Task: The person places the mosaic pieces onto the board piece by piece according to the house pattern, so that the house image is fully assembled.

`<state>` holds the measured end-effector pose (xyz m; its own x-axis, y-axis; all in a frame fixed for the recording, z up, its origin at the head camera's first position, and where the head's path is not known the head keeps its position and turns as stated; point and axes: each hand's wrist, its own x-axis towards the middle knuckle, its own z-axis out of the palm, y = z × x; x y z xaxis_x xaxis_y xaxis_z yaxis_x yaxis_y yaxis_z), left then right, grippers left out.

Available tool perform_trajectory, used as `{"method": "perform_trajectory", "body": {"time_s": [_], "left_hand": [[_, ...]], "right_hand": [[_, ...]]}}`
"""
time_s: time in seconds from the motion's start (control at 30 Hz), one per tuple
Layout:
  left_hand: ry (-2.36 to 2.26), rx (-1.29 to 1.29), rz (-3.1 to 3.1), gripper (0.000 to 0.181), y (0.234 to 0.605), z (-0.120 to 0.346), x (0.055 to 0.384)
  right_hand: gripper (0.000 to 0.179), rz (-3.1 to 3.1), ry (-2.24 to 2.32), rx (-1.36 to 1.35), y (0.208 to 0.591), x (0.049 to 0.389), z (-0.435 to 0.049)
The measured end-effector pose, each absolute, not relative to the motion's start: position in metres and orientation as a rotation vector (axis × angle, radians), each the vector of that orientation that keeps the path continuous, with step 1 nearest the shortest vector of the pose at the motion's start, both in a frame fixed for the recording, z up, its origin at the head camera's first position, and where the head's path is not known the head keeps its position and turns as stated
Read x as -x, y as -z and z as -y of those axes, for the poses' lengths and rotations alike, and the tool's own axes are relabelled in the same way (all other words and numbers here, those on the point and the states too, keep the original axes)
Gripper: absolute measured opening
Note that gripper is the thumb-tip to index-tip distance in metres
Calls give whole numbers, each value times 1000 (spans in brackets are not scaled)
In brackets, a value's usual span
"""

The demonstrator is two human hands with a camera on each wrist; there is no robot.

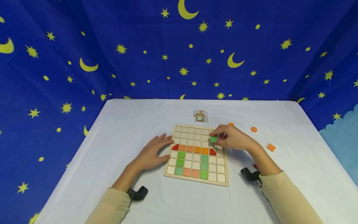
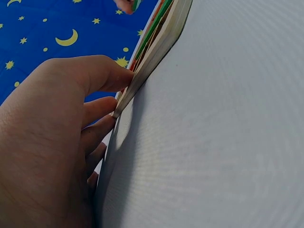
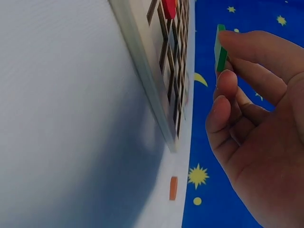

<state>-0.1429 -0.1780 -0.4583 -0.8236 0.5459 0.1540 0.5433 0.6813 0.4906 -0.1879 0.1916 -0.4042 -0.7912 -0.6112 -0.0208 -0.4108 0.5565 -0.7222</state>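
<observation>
A wooden grid board (image 1: 192,181) lies on the white table, with green, orange, salmon and red tiles set in several of its squares. My right hand (image 1: 233,137) pinches a green square tile (image 1: 213,139) above the board's upper right part; the right wrist view shows the tile (image 3: 221,48) on edge between thumb and fingers, raised off the board. At the board's left edge, my left hand (image 1: 152,152) touches the rim with its thumb and fingertips, the fingers fairly straight. In the left wrist view its thumb (image 2: 111,76) lies against the wooden side.
A small pattern card (image 1: 200,116) lies behind the board. To the right are an orange round piece (image 1: 254,129), an orange square tile (image 1: 271,147), another orange piece (image 1: 231,124) behind the right hand, and a red piece (image 1: 255,166) partly hidden by the wrist. A starry blue cloth hangs behind.
</observation>
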Motion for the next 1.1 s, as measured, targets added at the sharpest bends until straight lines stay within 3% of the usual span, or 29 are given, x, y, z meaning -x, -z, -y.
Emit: {"method": "perform_trajectory", "body": {"time_s": [1.1], "left_hand": [[-841, -945, -2870, 58, 459, 178, 144]], "right_hand": [[33, -2491, 975, 978, 409, 207, -146]]}}
